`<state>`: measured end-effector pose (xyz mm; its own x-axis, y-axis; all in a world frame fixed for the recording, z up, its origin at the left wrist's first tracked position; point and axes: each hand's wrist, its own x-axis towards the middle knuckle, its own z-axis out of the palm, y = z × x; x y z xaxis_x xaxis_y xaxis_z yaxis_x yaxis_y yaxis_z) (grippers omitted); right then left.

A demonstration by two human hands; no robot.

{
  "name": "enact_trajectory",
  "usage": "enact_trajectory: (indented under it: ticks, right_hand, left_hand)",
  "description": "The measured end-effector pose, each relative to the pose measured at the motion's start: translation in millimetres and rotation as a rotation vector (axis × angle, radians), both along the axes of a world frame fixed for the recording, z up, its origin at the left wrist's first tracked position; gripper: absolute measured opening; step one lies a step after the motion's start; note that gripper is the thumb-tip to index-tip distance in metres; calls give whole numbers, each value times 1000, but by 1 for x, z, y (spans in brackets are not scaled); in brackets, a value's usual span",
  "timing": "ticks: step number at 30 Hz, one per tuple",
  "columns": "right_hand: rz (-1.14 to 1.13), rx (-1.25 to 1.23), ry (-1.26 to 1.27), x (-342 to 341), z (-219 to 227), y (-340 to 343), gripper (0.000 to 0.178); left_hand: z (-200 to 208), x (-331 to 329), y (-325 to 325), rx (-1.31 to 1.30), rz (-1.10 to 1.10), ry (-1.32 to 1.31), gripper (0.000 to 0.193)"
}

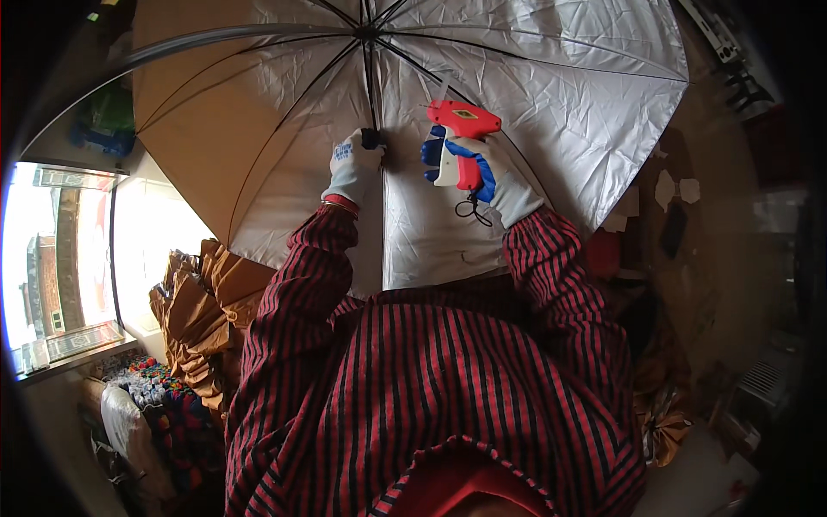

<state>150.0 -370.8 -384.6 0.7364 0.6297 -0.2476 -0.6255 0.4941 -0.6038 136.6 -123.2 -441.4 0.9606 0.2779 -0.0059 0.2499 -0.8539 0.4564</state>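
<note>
An open umbrella (pixel 586 121) spreads out in front of me, silver inside with dark ribs meeting at a hub near the top. In a white and blue glove, my left hand (pixel 349 164) is closed around a dark umbrella rib (pixel 371 90) below the hub. Just what else its fingertips hold is hidden. My right hand (pixel 493 168), gloved alike, grips a red and white tagging gun (pixel 465 119) by its handle. The gun's needle end points left, above the canopy and apart from my left hand. A black cord loop (pixel 473 209) hangs from its handle.
A curved pale rod (pixel 215 36) arches across the upper left. Folded brown umbrellas (pixel 202 314) are piled by the bright window (pixel 77 250) on the left, with bagged colourful bundles (pixel 159 405) below. More brown fabric (pixel 663 431) lies at lower right.
</note>
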Motion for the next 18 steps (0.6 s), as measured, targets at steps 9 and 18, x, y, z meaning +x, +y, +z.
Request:
enact_trajectory:
  ticks: [9, 18]
  right_hand:
    - [34, 42, -22, -1, -8, 1, 45]
    - [72, 164, -59, -1, -8, -11, 49]
  left_hand:
    - [6, -4, -6, -66, 56, 36, 38]
    - [54, -28, -33, -415, -74, -580, 47]
